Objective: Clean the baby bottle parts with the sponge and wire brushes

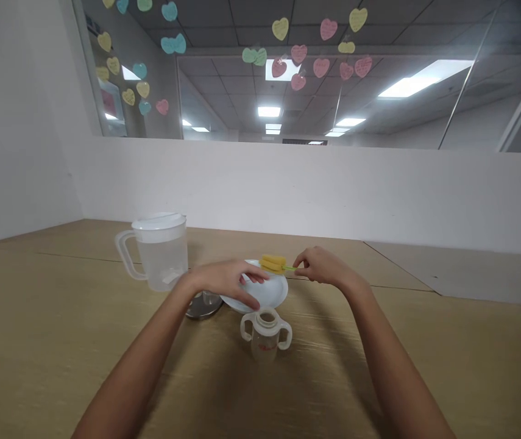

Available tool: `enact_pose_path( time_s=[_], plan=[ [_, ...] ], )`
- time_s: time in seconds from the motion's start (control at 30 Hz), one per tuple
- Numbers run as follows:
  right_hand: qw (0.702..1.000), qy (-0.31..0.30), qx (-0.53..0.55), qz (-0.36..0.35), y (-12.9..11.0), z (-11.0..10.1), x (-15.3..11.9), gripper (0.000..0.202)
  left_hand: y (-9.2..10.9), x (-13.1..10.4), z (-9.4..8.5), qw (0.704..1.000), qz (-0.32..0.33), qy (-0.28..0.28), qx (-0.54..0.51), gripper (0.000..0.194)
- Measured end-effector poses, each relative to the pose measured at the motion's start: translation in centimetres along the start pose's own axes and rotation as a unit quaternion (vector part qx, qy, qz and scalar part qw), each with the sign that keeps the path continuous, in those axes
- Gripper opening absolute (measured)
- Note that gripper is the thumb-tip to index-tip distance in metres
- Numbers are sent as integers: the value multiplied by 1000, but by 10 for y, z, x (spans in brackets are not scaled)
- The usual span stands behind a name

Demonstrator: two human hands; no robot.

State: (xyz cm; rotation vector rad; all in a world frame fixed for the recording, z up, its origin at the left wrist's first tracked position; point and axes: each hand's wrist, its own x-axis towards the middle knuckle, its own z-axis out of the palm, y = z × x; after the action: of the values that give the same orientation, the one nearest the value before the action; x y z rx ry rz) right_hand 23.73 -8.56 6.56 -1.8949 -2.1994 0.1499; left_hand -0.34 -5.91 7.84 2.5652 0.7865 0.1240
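My right hand [322, 266] pinches the thin green handle of a yellow sponge bottle brush [272, 263]. The brush head lies level over the far rim of a white plate [264, 296]; whether it touches the plate I cannot tell. Over the plate's left side hovers my left hand [233, 281], fingers apart and holding nothing. Just in front of the plate stands a clear baby bottle [264, 344] with two side handles, upright and without a lid. Its open mouth is right below my left thumb.
A translucent pitcher [162, 259] with a white lid and side handle stands at the left. Partly hidden by my left wrist is a round metal dish [204, 306]. Behind the wooden table [59, 341] rises a white wall [310, 189] with a window bearing heart-shaped notes.
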Motion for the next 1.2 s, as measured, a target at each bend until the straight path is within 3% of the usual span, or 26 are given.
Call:
enact_pose_path(
  time_s=[0.13,0.27,0.47,0.6,0.7,0.8,0.9,1.0,1.1,1.2],
  plan=[
    [999,27,21,2,9,-5,-4,27,11,14,25,994,22,-96,54,77],
    [998,41,41,-3,12,-7,-7,29,12,22,40,989,23,-108,94,70],
    [998,50,42,-3,11,-9,-9,29,18,22,40,988,23,-118,100,56],
    [997,60,48,3,9,-15,-15,28,27,12,28,993,45,-86,73,54],
    [996,81,47,10,9,-20,-21,27,31,-1,13,994,110,-22,-5,51],
    [991,124,42,10,10,-25,-27,28,27,-10,-2,971,166,109,-134,53],
    [983,182,28,5,9,-30,-34,29,14,-5,-9,926,147,289,-193,54],
    [969,245,16,11,2,-36,-45,29,-6,8,-7,893,82,421,-139,54],
    [958,284,30,4,-10,-41,-59,29,-26,21,-2,879,38,468,-86,53],
    [961,264,61,-46,-24,-43,-69,31,-38,28,1,877,21,477,-61,55]
  ],
)
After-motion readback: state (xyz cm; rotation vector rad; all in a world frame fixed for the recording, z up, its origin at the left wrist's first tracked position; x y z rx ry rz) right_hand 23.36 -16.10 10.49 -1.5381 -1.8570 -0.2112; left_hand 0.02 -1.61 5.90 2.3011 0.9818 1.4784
